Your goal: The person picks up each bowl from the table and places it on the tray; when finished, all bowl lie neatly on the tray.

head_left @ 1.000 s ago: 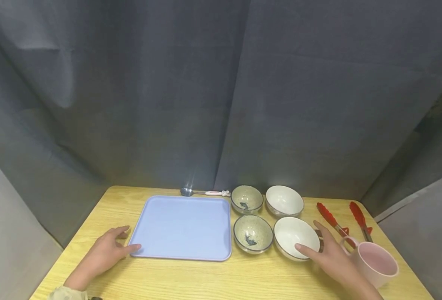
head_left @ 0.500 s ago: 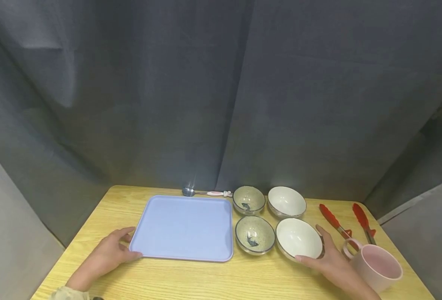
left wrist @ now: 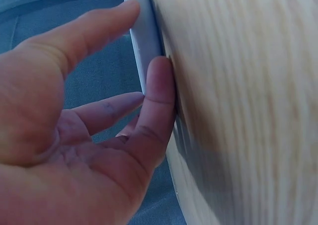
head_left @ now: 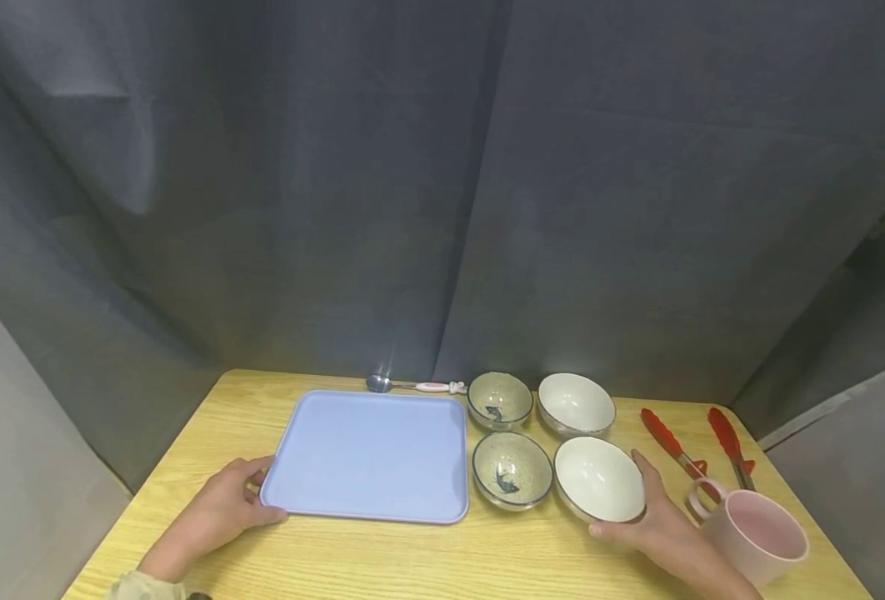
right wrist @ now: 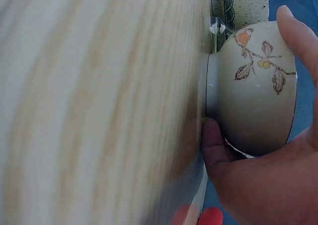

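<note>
A pale blue tray (head_left: 371, 454) lies flat on the table. My left hand (head_left: 225, 504) is at its near left corner, thumb by the front edge and fingers along the left side. In the left wrist view, a fairly straight finger touches the tray's rim (left wrist: 146, 41) close to the wood. My right hand (head_left: 660, 517) grips a white bowl (head_left: 600, 477), thumb at the near rim and fingers round its right side. Leaves and an orange flower decorate the bowl's outside in the right wrist view, and one fingertip sits low by its foot.
Two speckled bowls (head_left: 512, 475) stand left of the gripped bowl, and another white bowl (head_left: 576, 403) behind it. A spoon (head_left: 420, 387) lies behind the tray. To the right are two red tongs (head_left: 662, 433) and a pink mug (head_left: 761, 533). A dark curtain (head_left: 337, 208) hangs behind.
My right hand has closed in on the near white bowl, its fingers and thumb now round the side. The left hand has come slightly nearer the tray corner. The view has shifted a little.
</note>
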Demonstrator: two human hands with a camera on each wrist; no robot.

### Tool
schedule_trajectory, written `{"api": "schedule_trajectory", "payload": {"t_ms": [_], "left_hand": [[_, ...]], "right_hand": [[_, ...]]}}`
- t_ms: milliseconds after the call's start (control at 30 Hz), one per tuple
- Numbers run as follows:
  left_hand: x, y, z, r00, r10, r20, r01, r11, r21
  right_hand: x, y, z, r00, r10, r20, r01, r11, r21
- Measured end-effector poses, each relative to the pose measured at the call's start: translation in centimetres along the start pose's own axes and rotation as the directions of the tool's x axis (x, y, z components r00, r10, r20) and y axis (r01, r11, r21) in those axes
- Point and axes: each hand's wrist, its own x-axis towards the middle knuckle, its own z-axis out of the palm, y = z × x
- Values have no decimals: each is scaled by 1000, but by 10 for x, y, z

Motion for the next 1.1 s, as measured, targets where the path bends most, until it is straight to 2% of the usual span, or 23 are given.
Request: {"api": "schedule_trajectory", "payload": {"t_ms": [167,433,700,933,1100], "left_hand": [[0,2,0,1000,-4,-3,4,1000,19],[0,2,1,1000,-18,-9,18,999,36],[1,1,1,1000,-14,-13,14,999,32],[0,1,1,1000,-18,-9,19,999,29],[0,1,2,1000,-17,-7,17,1000,26]], "right_hand": [[1,2,1,1000,-9,-8,9,1000,10],[0,2,3,998,-48,-43,53,993,106],[-1,2,0,997,-49,-58,56,990,128],[-4,4,-6,991,-65,-119,68,998,18],[-6,-9,-18,988,-102,-119,102,995,-3]]}}
